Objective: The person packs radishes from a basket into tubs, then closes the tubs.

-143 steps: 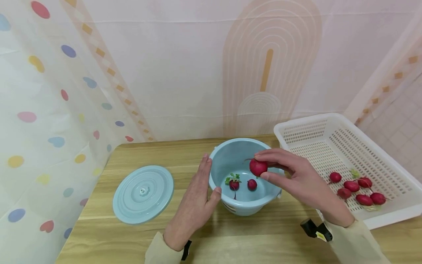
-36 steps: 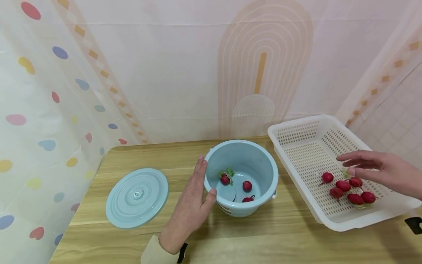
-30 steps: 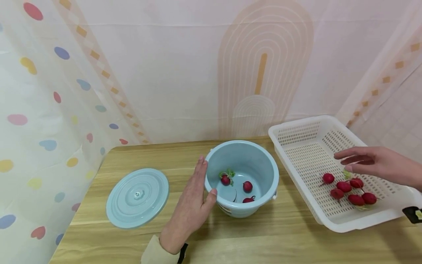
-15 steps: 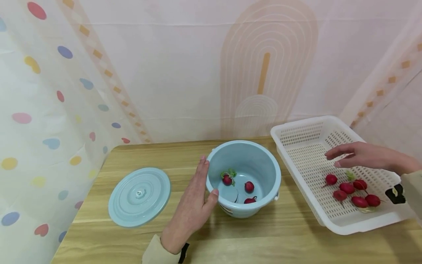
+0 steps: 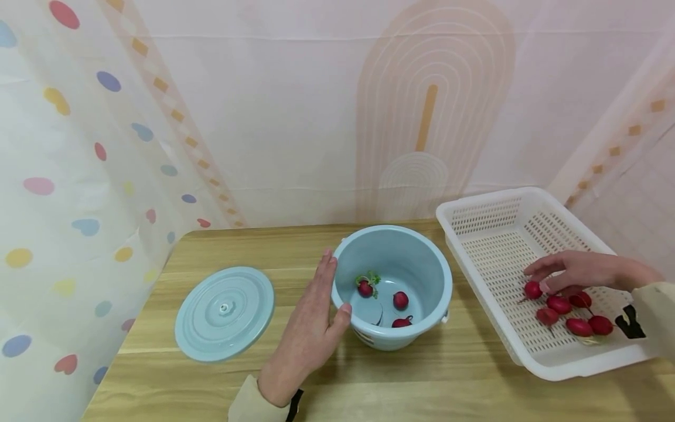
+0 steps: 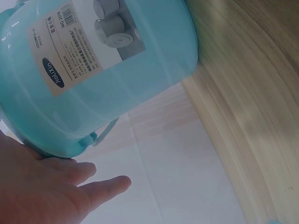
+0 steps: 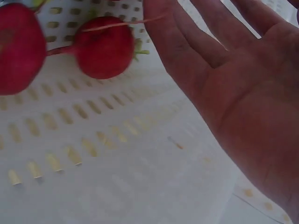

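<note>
The left hand [image 5: 306, 334] rests with straight fingers against the bucket [image 5: 392, 252]. The right hand [image 5: 585, 272] is at a radish [image 5: 532, 290] in the basket [image 5: 490, 252]; whether its grip holds it, I cannot tell.

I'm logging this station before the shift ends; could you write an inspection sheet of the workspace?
Surface: wood-grain table.
Job's things: blue bucket upright, with three radishes visible inside; white basket to its right, with six visible radishes; blue lid flat on the table, left of the bucket.
Clutter: nothing seen.
Grips: left grip, fingers straight, touches the bucket's rim; right grip is at a radish in the basket, hold unclear.
Cables: nothing seen.
Surroundings: patterned backdrop behind the table and on the left.
</note>
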Available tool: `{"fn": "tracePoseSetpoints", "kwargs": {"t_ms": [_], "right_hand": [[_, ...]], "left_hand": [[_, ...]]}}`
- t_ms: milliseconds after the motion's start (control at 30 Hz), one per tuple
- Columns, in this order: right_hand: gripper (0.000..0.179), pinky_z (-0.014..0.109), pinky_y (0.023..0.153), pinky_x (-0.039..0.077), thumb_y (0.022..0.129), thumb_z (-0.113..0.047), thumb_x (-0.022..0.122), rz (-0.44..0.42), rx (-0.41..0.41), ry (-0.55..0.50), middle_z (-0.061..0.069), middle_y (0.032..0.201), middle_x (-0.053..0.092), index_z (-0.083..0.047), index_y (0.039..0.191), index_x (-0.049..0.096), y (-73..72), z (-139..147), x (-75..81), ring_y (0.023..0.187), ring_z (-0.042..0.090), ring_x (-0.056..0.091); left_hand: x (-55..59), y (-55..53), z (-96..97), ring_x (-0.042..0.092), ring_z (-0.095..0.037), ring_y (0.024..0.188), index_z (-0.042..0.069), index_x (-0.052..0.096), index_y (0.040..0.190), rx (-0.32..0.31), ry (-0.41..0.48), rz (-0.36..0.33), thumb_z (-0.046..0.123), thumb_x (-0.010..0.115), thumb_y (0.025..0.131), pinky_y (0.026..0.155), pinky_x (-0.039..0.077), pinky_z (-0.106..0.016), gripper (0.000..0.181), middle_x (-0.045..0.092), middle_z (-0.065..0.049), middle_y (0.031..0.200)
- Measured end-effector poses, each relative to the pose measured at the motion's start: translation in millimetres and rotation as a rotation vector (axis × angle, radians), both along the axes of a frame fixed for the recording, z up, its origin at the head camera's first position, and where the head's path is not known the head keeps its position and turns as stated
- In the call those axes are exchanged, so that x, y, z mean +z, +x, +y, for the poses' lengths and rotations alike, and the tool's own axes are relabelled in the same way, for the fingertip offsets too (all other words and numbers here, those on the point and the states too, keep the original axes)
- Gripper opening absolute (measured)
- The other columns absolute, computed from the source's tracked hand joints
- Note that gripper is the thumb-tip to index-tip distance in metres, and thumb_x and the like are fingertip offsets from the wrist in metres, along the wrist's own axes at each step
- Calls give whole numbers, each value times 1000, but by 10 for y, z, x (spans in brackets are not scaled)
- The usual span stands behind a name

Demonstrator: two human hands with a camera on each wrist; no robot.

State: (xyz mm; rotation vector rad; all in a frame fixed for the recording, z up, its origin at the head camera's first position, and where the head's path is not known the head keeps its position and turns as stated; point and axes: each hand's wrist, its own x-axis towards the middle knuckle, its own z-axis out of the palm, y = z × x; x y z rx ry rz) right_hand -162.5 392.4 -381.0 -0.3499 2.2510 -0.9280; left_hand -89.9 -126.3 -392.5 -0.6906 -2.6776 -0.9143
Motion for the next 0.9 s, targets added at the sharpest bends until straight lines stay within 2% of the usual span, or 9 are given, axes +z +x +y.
{"fn": "tracePoseSetpoints", "kwargs": {"t_ms": [133,267,367,567,733,900], "right_hand": [[48,24,85,54,99,-18,66,72,42,35,20,130,66,8,139,58,6,-20,-40,111,17,63],[46,24,85,55,99,-17,66,78,42,-8,21,132,64,6,139,58,4,-72,-88,108,9,63],[46,24,86,54,98,-19,69,103,53,-10,20,133,63,1,138,61,6,-119,-125,109,10,62],[40,23,89,49,95,-24,74,226,84,42,14,132,66,-11,132,69,29,-195,-163,114,15,57],[41,24,88,48,94,-25,75,231,63,51,11,130,66,-12,132,69,32,-251,-179,111,18,56],[43,26,89,49,94,-22,75,252,65,45,10,129,66,-8,134,65,16,-292,-198,115,22,57]], "left_hand": [[5,-2,-2,23,-29,156,2,21,164,4,-1,-3,30,49,100,121,29,-53,75,11,-7,174],[-1,-3,-4,23,-29,156,3,21,165,6,-1,-8,31,49,100,121,28,-55,76,11,-8,174],[-8,-3,-3,24,-29,155,3,21,165,5,-1,-3,31,49,100,121,29,-56,76,11,-7,174],[-16,-3,1,25,-30,155,2,21,164,-1,-3,19,30,50,100,120,30,-56,76,11,-8,174],[-21,4,0,25,-28,155,3,22,165,7,-4,7,30,50,100,121,30,-54,75,11,-5,174],[-35,-2,3,28,-30,154,2,22,164,1,9,31,29,50,99,119,32,-56,75,12,-6,174]]}}
